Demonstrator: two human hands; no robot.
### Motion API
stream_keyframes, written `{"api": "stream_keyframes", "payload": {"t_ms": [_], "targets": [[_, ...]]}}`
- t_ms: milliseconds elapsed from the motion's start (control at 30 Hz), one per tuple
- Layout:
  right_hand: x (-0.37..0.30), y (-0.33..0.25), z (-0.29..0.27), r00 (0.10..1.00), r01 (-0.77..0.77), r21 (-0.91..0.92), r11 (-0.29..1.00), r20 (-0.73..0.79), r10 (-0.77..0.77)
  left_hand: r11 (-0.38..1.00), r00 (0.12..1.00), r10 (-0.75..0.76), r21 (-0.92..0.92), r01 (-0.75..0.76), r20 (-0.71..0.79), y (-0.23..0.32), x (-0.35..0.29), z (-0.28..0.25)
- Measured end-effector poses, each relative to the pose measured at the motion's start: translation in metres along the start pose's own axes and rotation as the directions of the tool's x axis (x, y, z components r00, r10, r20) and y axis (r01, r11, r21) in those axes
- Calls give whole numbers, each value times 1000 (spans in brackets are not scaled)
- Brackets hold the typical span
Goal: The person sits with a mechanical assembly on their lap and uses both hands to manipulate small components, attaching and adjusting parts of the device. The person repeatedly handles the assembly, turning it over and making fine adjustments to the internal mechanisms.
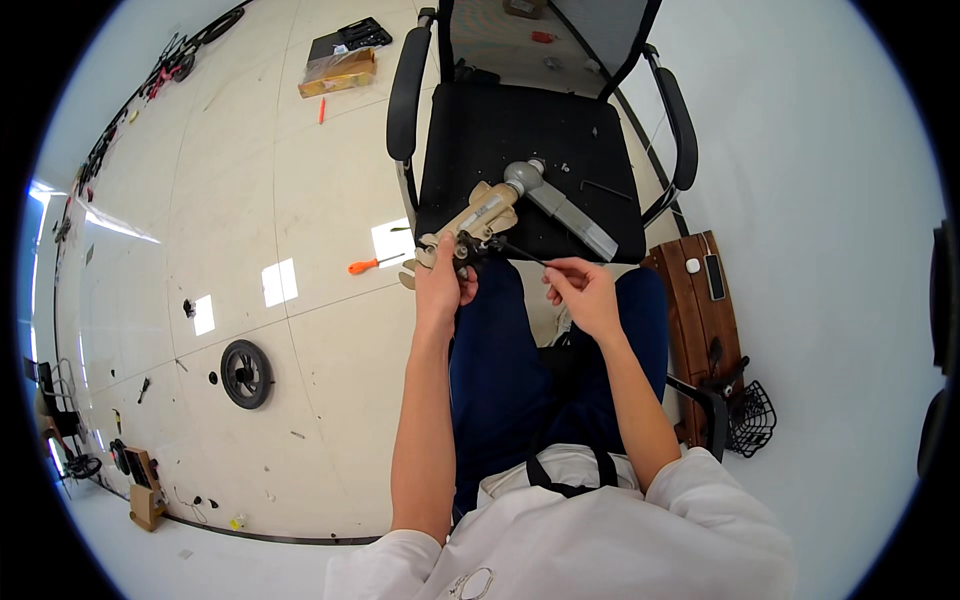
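My left hand (441, 290) is closed round the near end of a beige mechanical part (482, 213) at the front left edge of the black chair seat (470, 130). Dark metal fittings (470, 246) sit by its fingers on that end. In a pinch, my right hand (585, 292) holds a thin black rod (524, 254), which reaches left to those fittings. Whether its tip is seated in them is too small to tell. The beige part's far end meets a grey rounded piece with a long flat arm (570, 213), lying on the seat. Behind it rests a loose hex key (606, 188).
An orange-handled screwdriver (364, 267) and a black wheel (246, 374) lie on the tiled floor to the left. Farther off are a cardboard box (338, 74) and a black tool case (364, 33). At right, a wooden bench (700, 330) holds a phone (714, 277), near a wire basket (752, 420).
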State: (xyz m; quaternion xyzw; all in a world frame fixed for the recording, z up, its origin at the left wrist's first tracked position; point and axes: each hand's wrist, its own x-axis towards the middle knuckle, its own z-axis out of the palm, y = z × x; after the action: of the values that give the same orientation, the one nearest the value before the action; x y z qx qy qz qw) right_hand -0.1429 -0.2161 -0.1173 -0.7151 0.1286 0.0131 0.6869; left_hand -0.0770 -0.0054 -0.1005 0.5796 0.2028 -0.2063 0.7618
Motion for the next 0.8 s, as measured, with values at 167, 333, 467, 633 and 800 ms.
{"api": "stream_keyframes", "payload": {"t_ms": [167, 333, 467, 633, 800], "targets": [[8, 4, 9, 981, 37, 35, 999, -192, -29, 1000, 1000, 18, -13, -18, 6, -2, 1, -1], [-78, -28, 62, 863, 462, -347, 816, 388, -324, 998, 999, 48, -40, -47, 16, 1, 10, 0], [-105, -68, 59, 832, 217, 23, 976, 518, -198, 1000, 1000, 18, -15, -18, 5, -10, 4, 1], [-72, -47, -2, 964, 145, -120, 982, 242, -112, 999, 999, 19, -32, -18, 51, -9, 1, -6], [-37, -4, -16, 994, 102, -176, 979, -22, -107, 999, 999, -7, -35, 8, 47, -2, 0, -1]]}}
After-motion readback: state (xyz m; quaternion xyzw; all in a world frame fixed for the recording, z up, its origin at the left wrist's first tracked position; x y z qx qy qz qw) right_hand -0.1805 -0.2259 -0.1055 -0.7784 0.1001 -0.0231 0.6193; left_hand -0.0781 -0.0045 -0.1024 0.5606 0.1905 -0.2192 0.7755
